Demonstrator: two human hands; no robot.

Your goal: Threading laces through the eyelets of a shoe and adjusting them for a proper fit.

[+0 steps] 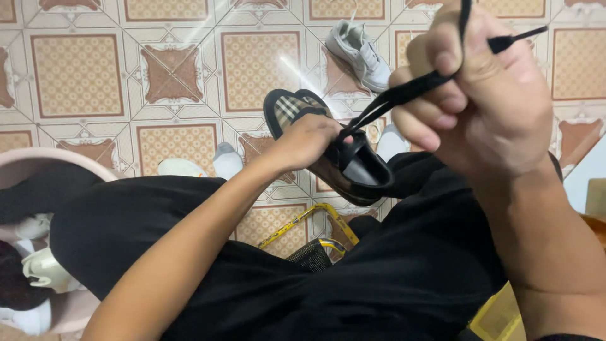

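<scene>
Your left hand (309, 139) grip clenched on black plaid-trimmed canvas shoe (341, 158). Your right hand (486, 95) grip grasping flat black shoelace (404, 93), pulled taut above shoe.

I noted a tiled floor (82, 76) patterned in tan and cream squares. A white sneaker (361, 53) lay on it at the far side, well apart from the rest. A pink basin (38, 163) stood at the left edge, holding pale shoes (41, 268). A yellow-framed mesh item (312, 243) lay on the floor between black trouser legs (208, 252).
</scene>
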